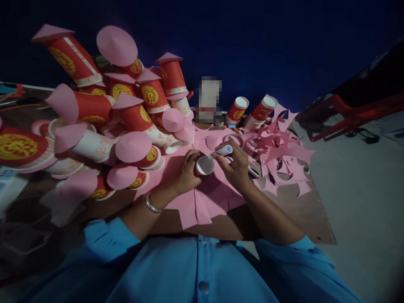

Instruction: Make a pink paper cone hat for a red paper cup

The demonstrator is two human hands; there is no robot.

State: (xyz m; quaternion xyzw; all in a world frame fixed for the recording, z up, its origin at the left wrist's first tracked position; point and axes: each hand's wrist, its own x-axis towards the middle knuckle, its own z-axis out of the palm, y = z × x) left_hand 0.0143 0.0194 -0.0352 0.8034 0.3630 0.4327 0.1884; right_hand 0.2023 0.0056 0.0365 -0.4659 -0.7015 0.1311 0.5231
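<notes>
My left hand is wrapped round a paper cup, its open mouth tipped up toward me. A white glue tube is pinched in my right hand, with its narrow tip at the far right of the cup's rim. Whether the tip touches the rim is hard to make out. Beneath both hands lie overlapping sheets of pink paper. A flat pink paper disc rests just beyond the cup.
Red and white cups with pink cone tops are piled on the left. Pink paper offcuts with round holes cover the right side of the wooden table. Two red cups stand at the back. A red stool is beyond the table's right edge.
</notes>
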